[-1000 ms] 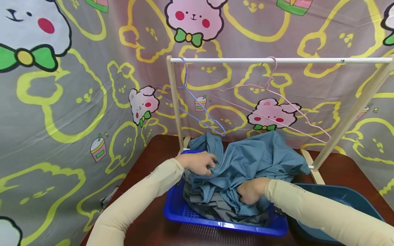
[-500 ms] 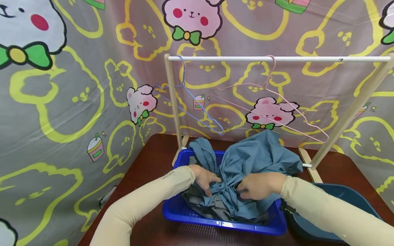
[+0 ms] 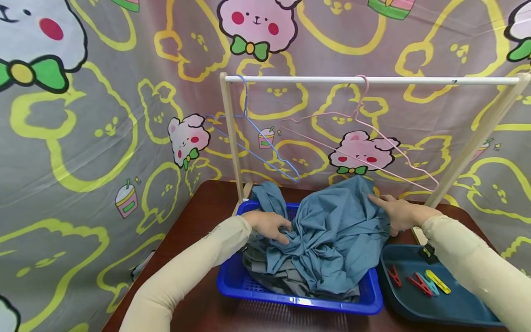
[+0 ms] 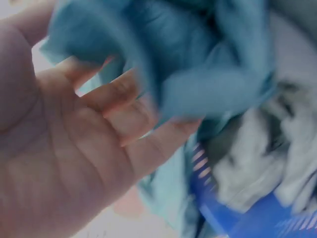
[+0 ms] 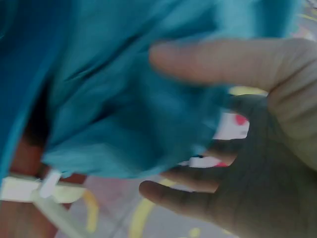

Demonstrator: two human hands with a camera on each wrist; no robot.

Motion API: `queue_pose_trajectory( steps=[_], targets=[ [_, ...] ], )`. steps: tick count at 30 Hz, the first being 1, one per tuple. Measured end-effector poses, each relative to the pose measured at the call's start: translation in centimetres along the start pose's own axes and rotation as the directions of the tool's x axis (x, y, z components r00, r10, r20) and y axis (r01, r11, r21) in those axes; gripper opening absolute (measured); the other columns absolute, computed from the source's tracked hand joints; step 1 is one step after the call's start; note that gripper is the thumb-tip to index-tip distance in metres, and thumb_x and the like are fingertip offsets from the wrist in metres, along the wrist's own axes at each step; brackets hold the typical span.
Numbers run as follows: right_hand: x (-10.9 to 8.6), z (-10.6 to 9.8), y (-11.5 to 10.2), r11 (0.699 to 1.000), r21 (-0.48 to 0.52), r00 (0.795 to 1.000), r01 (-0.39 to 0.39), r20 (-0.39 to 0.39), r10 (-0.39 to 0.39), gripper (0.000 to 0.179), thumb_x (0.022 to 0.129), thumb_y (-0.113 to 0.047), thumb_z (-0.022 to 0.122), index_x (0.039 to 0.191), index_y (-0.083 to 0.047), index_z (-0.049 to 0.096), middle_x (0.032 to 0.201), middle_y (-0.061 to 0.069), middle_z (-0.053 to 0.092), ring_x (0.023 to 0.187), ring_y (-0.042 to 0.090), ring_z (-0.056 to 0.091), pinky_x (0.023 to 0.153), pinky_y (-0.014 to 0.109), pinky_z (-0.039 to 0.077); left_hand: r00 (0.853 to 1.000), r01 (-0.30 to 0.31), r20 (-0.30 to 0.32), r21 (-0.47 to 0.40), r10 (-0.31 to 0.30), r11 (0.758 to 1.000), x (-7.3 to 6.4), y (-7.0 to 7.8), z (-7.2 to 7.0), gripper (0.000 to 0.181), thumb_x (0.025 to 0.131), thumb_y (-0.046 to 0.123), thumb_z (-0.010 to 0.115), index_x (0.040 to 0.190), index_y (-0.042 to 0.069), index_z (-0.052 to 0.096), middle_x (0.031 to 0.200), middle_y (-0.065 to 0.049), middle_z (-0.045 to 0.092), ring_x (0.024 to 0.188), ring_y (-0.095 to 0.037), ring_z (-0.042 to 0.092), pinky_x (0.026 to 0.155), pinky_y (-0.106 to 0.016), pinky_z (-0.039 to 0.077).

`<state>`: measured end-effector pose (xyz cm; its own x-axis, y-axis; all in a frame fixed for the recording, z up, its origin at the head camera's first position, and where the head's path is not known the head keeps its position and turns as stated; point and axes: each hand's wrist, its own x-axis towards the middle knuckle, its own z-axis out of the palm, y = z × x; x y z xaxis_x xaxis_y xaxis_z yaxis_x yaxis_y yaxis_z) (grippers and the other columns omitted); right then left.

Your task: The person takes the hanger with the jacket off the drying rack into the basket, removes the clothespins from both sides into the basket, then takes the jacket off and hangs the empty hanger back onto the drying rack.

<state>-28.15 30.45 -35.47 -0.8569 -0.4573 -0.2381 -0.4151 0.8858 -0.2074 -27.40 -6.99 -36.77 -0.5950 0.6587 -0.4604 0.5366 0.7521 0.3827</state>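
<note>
A crumpled blue-grey cloth garment [image 3: 332, 230] lies heaped in a blue plastic basket [image 3: 298, 300] and spills over its back right side. Darker grey cloth [image 3: 286, 276] shows beneath it. At the heap's left side is my left hand [image 3: 269, 225]; in the left wrist view its fingers [image 4: 148, 148] are loosely bent against a fold, the palm bare. My right hand [image 3: 400, 212] is at the garment's far right edge. In the right wrist view its thumb [image 5: 198, 62] lies over the cloth, with the other fingers spread apart behind the edge.
A rack with a white rail [image 3: 298, 80] stands behind the basket, carrying a blue hanger [image 3: 269, 147] and a pink hanger [image 3: 398, 143]. Right of the basket, a dark teal tub [image 3: 415, 306] holds several clothespins [image 3: 437, 281]. A patterned curtain [image 3: 83, 221] encloses the brown table [image 3: 195, 216].
My right hand has moved from the middle of the heap to the garment's far right edge, uncovering the tub's clothespins. The left hand moved inward, then back slightly left.
</note>
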Motion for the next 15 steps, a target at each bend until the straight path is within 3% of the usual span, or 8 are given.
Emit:
queue_pose_trajectory(
  steps=[3, 4, 5, 6, 9, 11, 13, 15],
  targets=[
    [0.2, 1.2, 0.7, 1.000, 0.016, 0.999, -0.015, 0.039, 0.014, 0.115, 0.063, -0.007, 0.087, 0.149, -0.001, 0.011, 0.139, 0.042, 0.018, 0.110, 0.058, 0.039, 0.075, 0.051, 0.048, 0.995, -0.047, -0.088, -0.060, 0.042, 0.997, -0.6, -0.5, -1.6, 0.028, 0.095, 0.040, 0.055, 0.112, 0.019, 0.063, 0.110, 0.004, 0.062, 0.099, -0.013, 0.058, 0.081, -0.030, 0.046],
    [0.4, 1.5, 1.0, 1.000, 0.004, 1.000, 0.004, 0.029, -0.004, 0.118, 0.061, -0.013, 0.089, 0.149, 0.000, 0.011, 0.138, 0.042, 0.021, 0.118, 0.061, 0.030, 0.081, 0.055, 0.045, 0.989, -0.051, -0.142, -0.075, 0.040, 0.996, -0.7, -0.8, -2.1, 0.025, 0.096, 0.038, 0.055, 0.108, 0.018, 0.064, 0.103, 0.003, 0.063, 0.092, -0.014, 0.058, 0.077, -0.030, 0.047],
    [0.6, 1.8, 1.2, 1.000, 0.004, 0.999, 0.024, 0.022, -0.024, 0.118, 0.062, -0.016, 0.089, 0.148, 0.002, 0.011, 0.137, 0.043, 0.023, 0.119, 0.059, 0.031, 0.084, 0.056, 0.044, 0.977, -0.049, -0.212, -0.079, 0.031, 0.996, -0.7, -1.1, -2.6, 0.023, 0.096, 0.035, 0.056, 0.104, 0.016, 0.065, 0.098, 0.001, 0.064, 0.086, -0.015, 0.059, 0.074, -0.031, 0.047],
    [0.8, 2.0, 1.4, 0.999, 0.002, 0.999, 0.050, 0.008, -0.050, 0.116, 0.062, -0.017, 0.089, 0.147, 0.005, 0.013, 0.136, 0.043, 0.026, 0.119, 0.057, 0.035, 0.086, 0.057, 0.043, 0.958, -0.031, -0.288, -0.065, 0.011, 0.997, -0.7, -1.5, -3.0, 0.023, 0.096, 0.033, 0.057, 0.103, 0.014, 0.065, 0.098, -0.001, 0.063, 0.087, -0.017, 0.058, 0.074, -0.032, 0.046],
    [1.5, 2.4, 1.8, 0.994, -0.021, 0.994, 0.104, -0.039, -0.105, 0.103, 0.067, -0.019, 0.086, 0.142, 0.012, 0.024, 0.130, 0.041, 0.040, 0.116, 0.053, 0.043, 0.090, 0.057, 0.040, 0.869, 0.116, -0.478, -0.059, -0.130, 0.991, -0.2, -2.8, -3.7, 0.034, 0.091, 0.034, 0.063, 0.116, 0.011, 0.061, 0.113, -0.012, 0.057, 0.099, -0.029, 0.053, 0.082, -0.040, 0.043],
    [1.8, 2.5, 2.0, 0.992, -0.041, 0.992, 0.117, -0.051, -0.119, 0.091, 0.070, -0.021, 0.084, 0.137, 0.013, 0.034, 0.125, 0.036, 0.048, 0.113, 0.050, 0.047, 0.090, 0.057, 0.040, 0.827, 0.228, -0.513, -0.069, -0.231, 0.971, 0.4, -3.6, -3.8, 0.056, 0.088, 0.039, 0.067, 0.134, 0.013, 0.050, 0.130, -0.017, 0.047, 0.116, -0.034, 0.045, 0.094, -0.046, 0.038],
    [2.0, 2.7, 2.1, 0.992, -0.039, 0.991, 0.124, -0.045, -0.126, 0.077, 0.072, -0.021, 0.082, 0.131, 0.011, 0.045, 0.119, 0.030, 0.056, 0.109, 0.048, 0.051, 0.088, 0.056, 0.042, 0.819, 0.316, -0.484, -0.067, -0.308, 0.946, 1.1, -4.4, -3.9, 0.078, 0.084, 0.045, 0.068, 0.147, 0.015, 0.032, 0.142, -0.019, 0.037, 0.127, -0.038, 0.036, 0.103, -0.049, 0.029],
    [2.3, 2.9, 2.2, 0.990, -0.044, 0.990, 0.134, -0.039, -0.135, 0.064, 0.073, -0.022, 0.081, 0.123, 0.007, 0.054, 0.113, 0.024, 0.060, 0.105, 0.045, 0.054, 0.086, 0.054, 0.044, 0.829, 0.363, -0.440, -0.049, -0.346, 0.931, 1.7, -5.0, -4.0, 0.090, 0.083, 0.048, 0.068, 0.151, 0.013, 0.021, 0.145, -0.018, 0.036, 0.131, -0.038, 0.033, 0.108, -0.048, 0.023]
  ],
)
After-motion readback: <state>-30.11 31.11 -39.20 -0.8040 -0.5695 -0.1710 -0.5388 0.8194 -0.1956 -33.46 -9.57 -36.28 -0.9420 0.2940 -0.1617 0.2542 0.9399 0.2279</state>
